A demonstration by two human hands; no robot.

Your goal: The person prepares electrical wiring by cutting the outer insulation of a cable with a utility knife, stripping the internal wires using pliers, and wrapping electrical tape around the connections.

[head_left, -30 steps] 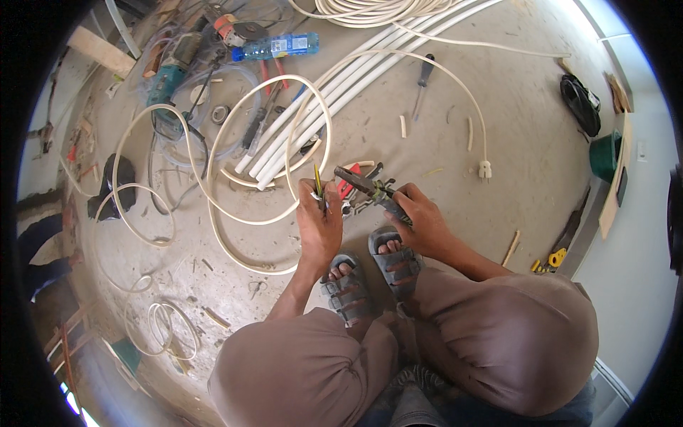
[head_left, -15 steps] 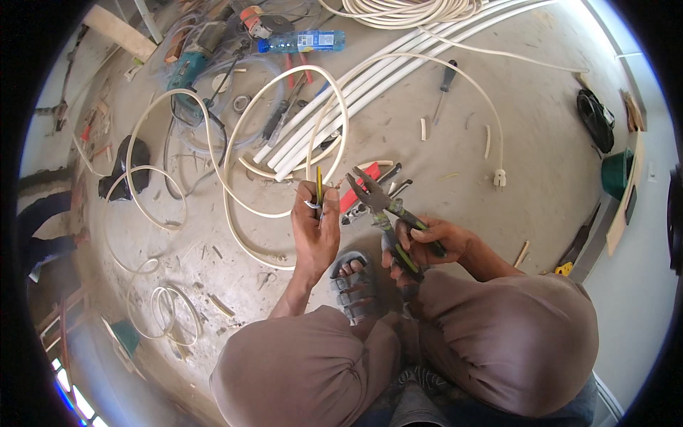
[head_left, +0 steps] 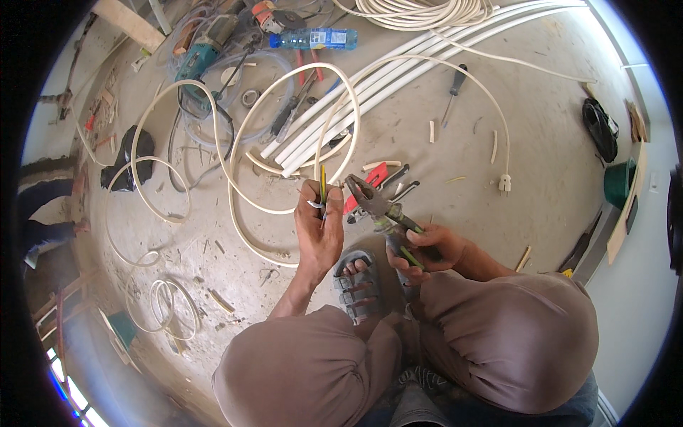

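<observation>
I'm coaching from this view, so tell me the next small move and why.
Probably bring the pliers to the yellow wire: it sticks up from the left hand's grip, while the right hand holds the pliers close beside it.

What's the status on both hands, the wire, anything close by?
Left hand pinching yellow-green wire. Right hand holding combination pliers. Red tool on floor, partly behind pliers.

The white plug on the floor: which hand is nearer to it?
Right. The right hand, holding pliers, is below and left of the plug in the picture; the left hand is also lower, but much farther left.
</observation>
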